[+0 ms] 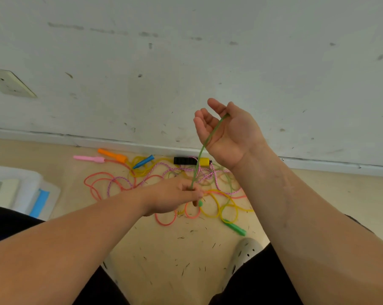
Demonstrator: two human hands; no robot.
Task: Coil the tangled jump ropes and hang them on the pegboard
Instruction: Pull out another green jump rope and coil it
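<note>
Rope (green, taut) gripped by left hand, draped over loose-fingered right hand.

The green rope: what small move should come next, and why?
Probably the left hand should bring the green rope up and lay another loop over the open right hand: one strand already crosses that palm, and the rest lies tangled on the floor.

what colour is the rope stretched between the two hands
Green. The rope runs from the right hand down to the left hand, clearest in the head view.
</note>
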